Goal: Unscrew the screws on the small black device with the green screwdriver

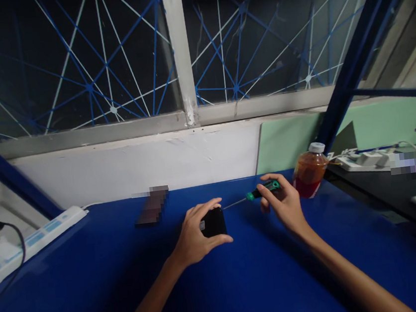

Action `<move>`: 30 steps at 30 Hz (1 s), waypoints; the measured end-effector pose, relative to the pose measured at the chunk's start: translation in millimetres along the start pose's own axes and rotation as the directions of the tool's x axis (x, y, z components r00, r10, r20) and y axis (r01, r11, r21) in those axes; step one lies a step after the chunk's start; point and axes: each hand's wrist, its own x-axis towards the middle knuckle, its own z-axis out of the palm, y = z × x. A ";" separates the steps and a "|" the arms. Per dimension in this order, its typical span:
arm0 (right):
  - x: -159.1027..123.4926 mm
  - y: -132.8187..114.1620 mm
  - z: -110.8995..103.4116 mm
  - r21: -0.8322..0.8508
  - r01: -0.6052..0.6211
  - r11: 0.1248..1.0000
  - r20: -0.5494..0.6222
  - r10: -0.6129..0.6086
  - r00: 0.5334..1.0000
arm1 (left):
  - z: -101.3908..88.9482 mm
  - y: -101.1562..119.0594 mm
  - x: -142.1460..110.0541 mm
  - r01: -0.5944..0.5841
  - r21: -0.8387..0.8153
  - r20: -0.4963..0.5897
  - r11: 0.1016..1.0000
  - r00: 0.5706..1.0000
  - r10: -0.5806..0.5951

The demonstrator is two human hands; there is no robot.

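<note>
Left hand: my left hand [197, 232] is closed around a small black box [215, 223], fingers over its far edge and thumb along its near edge.
Black box: it sits in that grip above or on the blue tabletop [224, 294]; I cannot tell whether its underside touches. A small pale label shows near my palm.
Right hand: my right hand [286, 204], to the right of the black box, grips a screwdriver [256, 193] by its green-and-black handle, between thumb and fingers.
Screwdriver tip: the thin metal shaft points left, its end at the far right corner of the black box; contact is too fine to make out.
Dark flat object: blurred into blocks, the dark flat object [153, 208] lies left of the black box and a little beyond it.
Bottle: capped in white, the bottle [310, 172] of reddish-amber liquid stands upright, right of the black box, just beyond my right hand.
White power strip: well to the left of the black box, the white power strip [56, 228] carries a plug with a black cord.
Window: beyond the black box, the window [124, 50] bears blue and white crossing lines.
</note>
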 end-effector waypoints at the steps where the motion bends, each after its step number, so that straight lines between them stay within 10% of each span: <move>1: 0.2 0.6 0.0 -0.035 0.005 0.999 -0.020 -0.006 1.000 | -0.1 -0.3 -0.2 0.002 -0.001 0.002 1.000 1.000 -0.002; 30: -2.9 6.1 0.2 -0.086 -0.013 0.996 0.013 0.014 1.000 | -1.4 -1.8 0.9 0.003 -0.009 -0.035 1.000 0.999 -0.003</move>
